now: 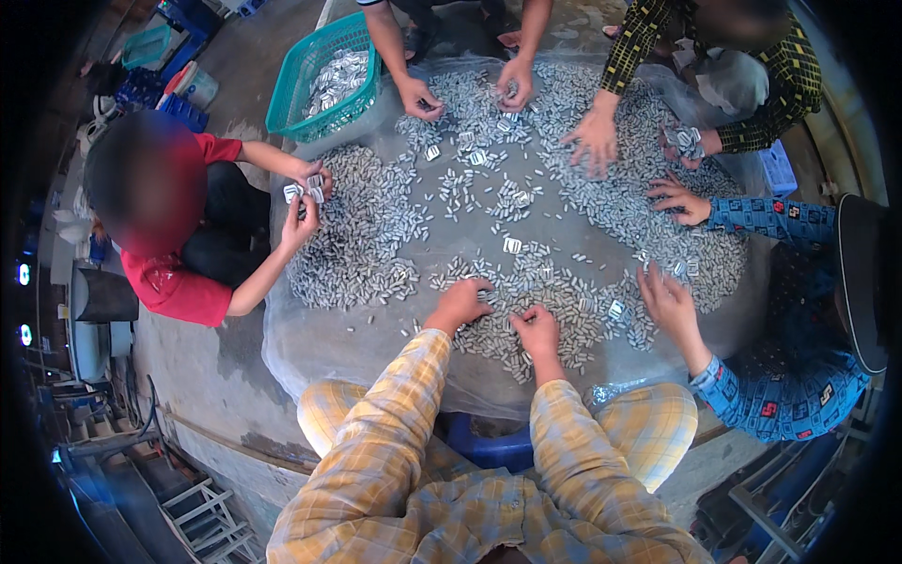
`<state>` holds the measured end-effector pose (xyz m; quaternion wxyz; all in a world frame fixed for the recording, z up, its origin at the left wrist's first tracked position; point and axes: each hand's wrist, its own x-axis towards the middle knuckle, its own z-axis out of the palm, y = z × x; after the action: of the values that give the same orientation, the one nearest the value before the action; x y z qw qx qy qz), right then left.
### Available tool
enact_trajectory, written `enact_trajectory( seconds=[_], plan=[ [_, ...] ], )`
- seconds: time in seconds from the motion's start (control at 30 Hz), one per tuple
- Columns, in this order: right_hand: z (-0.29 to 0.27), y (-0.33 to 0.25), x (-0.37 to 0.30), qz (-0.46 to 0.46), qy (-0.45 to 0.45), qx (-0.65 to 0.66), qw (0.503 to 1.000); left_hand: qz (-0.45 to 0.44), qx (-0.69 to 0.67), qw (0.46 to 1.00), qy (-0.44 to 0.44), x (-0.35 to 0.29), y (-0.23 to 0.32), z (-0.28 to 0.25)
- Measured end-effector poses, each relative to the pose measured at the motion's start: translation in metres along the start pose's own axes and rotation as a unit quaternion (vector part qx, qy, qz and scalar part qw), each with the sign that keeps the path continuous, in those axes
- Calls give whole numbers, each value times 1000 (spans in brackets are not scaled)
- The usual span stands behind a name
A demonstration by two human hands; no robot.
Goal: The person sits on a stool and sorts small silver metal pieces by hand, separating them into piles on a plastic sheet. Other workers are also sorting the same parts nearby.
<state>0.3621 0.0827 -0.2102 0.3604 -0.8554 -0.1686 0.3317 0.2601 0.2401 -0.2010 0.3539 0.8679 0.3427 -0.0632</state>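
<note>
A heap of small grey cylindrical metal pieces [500,350] lies in front of me on a sheet-covered surface [385,350]. My left hand [458,305] rests at the heap's left side, fingers curled in among the pieces. Close by on the right, my right hand [538,335] is closed, thumb and fingers together over the same heap. What either hand pinches is too small to make out. Just beyond lies a flat, shiny buckle-shaped piece [512,245], and another buckle-shaped piece [615,309] sits to the right of my right hand.
Several people sit around the surface, sorting with their hands: a red-sleeved person [178,282] at left, a blue-sleeved person [766,399] at right, others at the far side. A green basket [282,103] of shiny pieces stands at far left. Larger heaps [352,235] spread around.
</note>
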Motion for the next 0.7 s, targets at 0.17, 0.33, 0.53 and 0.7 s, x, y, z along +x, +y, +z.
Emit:
enact_trajectory(
  seconds=[0.17, 0.33, 0.53, 0.7],
  plan=[
    [2, 15, 5, 13, -53, -53, 997, -90, -81, 987, 109, 3, -16, -4],
    [-7, -6, 3, 37, 9, -73, 997, -203, -104, 967, 111, -25, -37, -1],
    [8, 12, 2, -8, 12, -49, 999, -167, -69, 968, 176, -37, -36, 27],
    [-19, 7, -2, 122, 74, -52, 988, -201, -120, 968, 94, -50, -37, 12]
  ],
)
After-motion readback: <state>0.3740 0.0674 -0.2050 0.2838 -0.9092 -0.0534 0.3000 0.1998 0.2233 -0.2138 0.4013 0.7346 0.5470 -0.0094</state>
